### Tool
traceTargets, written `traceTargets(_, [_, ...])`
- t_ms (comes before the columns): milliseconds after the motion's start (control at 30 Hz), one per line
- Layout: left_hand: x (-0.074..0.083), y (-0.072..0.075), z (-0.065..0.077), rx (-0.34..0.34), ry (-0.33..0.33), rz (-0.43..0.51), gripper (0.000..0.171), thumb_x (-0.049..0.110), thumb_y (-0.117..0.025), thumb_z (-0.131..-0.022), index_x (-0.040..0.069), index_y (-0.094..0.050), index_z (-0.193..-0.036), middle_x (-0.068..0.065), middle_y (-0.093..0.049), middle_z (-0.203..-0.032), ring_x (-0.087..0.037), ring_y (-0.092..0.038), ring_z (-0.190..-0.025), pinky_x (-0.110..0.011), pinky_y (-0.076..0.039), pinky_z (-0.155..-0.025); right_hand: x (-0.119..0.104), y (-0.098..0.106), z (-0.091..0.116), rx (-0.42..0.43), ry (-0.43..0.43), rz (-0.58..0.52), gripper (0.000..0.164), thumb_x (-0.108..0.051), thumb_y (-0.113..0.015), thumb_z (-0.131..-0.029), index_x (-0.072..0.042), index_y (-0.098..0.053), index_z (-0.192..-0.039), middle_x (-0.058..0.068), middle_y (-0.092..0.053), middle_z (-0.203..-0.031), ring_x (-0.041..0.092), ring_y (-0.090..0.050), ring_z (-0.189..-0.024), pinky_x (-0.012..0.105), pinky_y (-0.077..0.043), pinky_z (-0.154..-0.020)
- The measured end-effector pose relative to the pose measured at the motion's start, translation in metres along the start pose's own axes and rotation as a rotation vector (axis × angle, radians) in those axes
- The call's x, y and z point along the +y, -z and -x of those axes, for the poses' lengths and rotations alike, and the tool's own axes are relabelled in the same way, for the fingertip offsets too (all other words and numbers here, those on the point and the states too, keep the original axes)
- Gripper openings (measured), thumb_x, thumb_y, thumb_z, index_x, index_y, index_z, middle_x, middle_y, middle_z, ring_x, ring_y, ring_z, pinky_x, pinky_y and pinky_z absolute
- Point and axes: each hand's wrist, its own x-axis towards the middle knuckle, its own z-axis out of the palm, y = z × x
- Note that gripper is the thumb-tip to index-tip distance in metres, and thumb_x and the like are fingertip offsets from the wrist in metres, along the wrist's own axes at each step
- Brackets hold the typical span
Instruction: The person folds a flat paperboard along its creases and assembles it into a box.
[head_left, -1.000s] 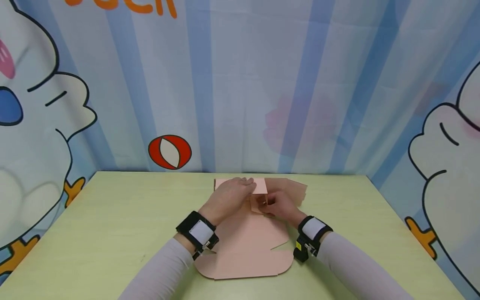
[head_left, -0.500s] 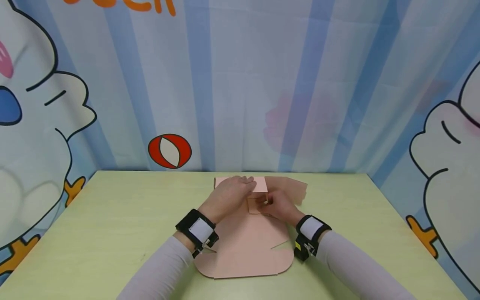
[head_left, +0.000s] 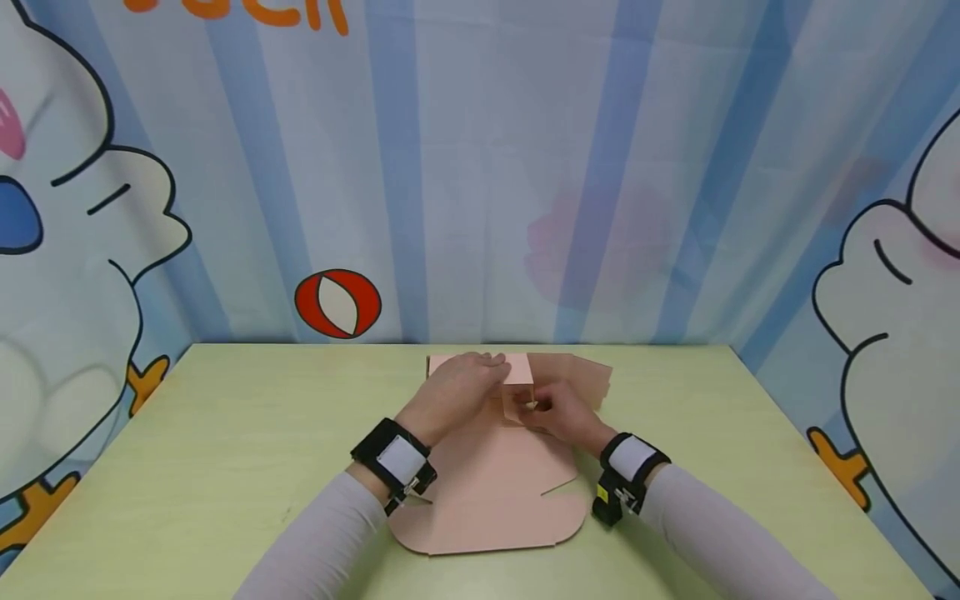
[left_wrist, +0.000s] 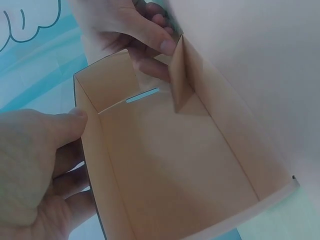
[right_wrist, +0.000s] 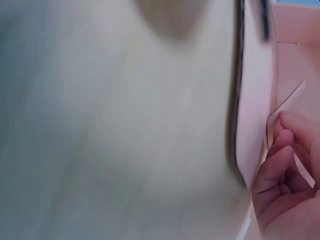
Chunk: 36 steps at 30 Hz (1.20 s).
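Note:
A partly folded pink-brown cardboard box point(head_left: 502, 462) lies on the table, its long rounded lid panel flat towards me. My left hand point(head_left: 461, 392) grips the far wall; in the left wrist view the thumb lies over that wall point(left_wrist: 91, 150) with the fingers behind it. At the near right corner my right hand point(head_left: 566, 414) pinches a small corner flap point(left_wrist: 181, 80), bent inward from the near wall. The right wrist view shows thumb and fingertips on this flap point(right_wrist: 291, 96). A narrow slot point(left_wrist: 142, 95) runs along the fold at the box's right end.
An unfolded side panel point(head_left: 585, 375) sticks out to the right behind my right hand. The pale green table point(head_left: 262, 450) ends at a striped curtain point(head_left: 480, 167) with cartoon figures. Slits point(head_left: 558, 489) cut into the lid panel near its rounded end.
The small corner flap has swung slightly to and fro under my right fingers. My left hand keeps its place on the far wall, and the box stays put.

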Motion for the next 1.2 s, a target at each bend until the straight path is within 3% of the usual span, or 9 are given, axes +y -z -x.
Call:
traceTargets(167, [0.0,-0.002,-0.001,0.013,-0.011,-0.015,0.022,0.009,-0.057,-0.089,0.015,-0.063,-0.109,-0.002,-0.062,-0.116,-0.016,-0.061,-0.096,-0.027,-0.049,-0.084,0.003,0.011,0.002,-0.028,-0.028,0.043,0.004,-0.009,-0.067,-0.081,-0.006,-0.069,-0.083,0.006,-0.064,-0.087,0.011,-0.051,-0.058,0.022,-0.041,-0.05])
traceTargets(367, [-0.002,-0.002,0.0,0.027,-0.008,-0.013,0.024,0.01,-0.056,-0.09,0.014,-0.063,-0.112,-0.002,-0.062,-0.116,-0.017,-0.061,-0.099,-0.028,-0.048,-0.085,-0.006,0.036,0.007,-0.049,0.019,0.191,0.017,-0.01,-0.071,-0.078,-0.006,-0.069,-0.095,-0.002,-0.06,-0.07,0.009,-0.051,-0.058,0.024,-0.044,-0.052])
traceTargets(567, [-0.002,-0.001,0.0,0.032,-0.02,-0.024,0.026,0.009,-0.057,-0.089,0.013,-0.063,-0.113,-0.003,-0.061,-0.117,-0.017,-0.059,-0.103,-0.029,-0.047,-0.088,-0.026,0.072,0.009,0.127,0.132,0.385,0.015,-0.013,-0.069,-0.08,-0.012,-0.07,-0.095,-0.006,-0.06,-0.075,0.007,-0.054,-0.064,0.024,-0.046,-0.058])
traceTargets(700, [-0.003,-0.001,0.0,0.024,-0.013,-0.014,0.026,0.007,-0.058,-0.088,0.012,-0.063,-0.113,-0.004,-0.061,-0.118,-0.018,-0.059,-0.105,-0.029,-0.046,-0.09,-0.027,0.091,0.008,0.266,0.168,0.463,0.023,-0.015,-0.071,-0.078,-0.012,-0.068,-0.101,0.002,-0.059,-0.089,0.016,-0.057,-0.076,0.032,-0.048,-0.066])
traceTargets(800, [-0.003,-0.001,0.0,0.025,-0.016,-0.005,0.025,0.006,-0.058,-0.088,0.012,-0.063,-0.111,-0.004,-0.061,-0.118,-0.018,-0.059,-0.105,-0.029,-0.046,-0.09,-0.017,0.099,0.009,0.256,0.071,0.428,0.037,-0.017,-0.072,-0.077,-0.008,-0.062,-0.112,0.01,-0.057,-0.105,0.026,-0.056,-0.091,0.041,-0.047,-0.075])
traceTargets(933, [-0.003,-0.002,0.001,0.024,-0.019,0.0,0.026,0.006,-0.057,-0.088,0.011,-0.063,-0.113,-0.004,-0.061,-0.117,-0.017,-0.059,-0.103,-0.028,-0.046,-0.089,0.004,0.1,0.014,0.125,-0.109,0.3,0.049,-0.02,-0.069,-0.081,-0.004,-0.053,-0.124,0.016,-0.055,-0.118,0.032,-0.053,-0.104,0.045,-0.045,-0.084])
traceTargets(1067, [-0.002,-0.003,0.001,0.027,-0.024,0.007,0.026,0.005,-0.057,-0.088,0.011,-0.063,-0.113,-0.004,-0.062,-0.116,-0.017,-0.06,-0.101,-0.027,-0.047,-0.087,0.02,0.098,0.018,0.045,-0.202,0.195,0.043,-0.022,-0.065,-0.085,-0.004,-0.054,-0.123,0.017,-0.06,-0.113,0.031,-0.057,-0.099,0.04,-0.049,-0.078])
traceTargets(1200, [-0.001,-0.003,-0.001,0.038,-0.028,0.012,0.025,0.006,-0.057,-0.088,0.012,-0.063,-0.112,-0.004,-0.062,-0.115,-0.016,-0.06,-0.101,-0.027,-0.047,-0.087,0.026,0.099,0.02,0.012,-0.234,0.053,0.028,-0.018,-0.06,-0.088,-0.001,-0.061,-0.11,0.017,-0.064,-0.097,0.031,-0.061,-0.091,0.036,-0.052,-0.073])
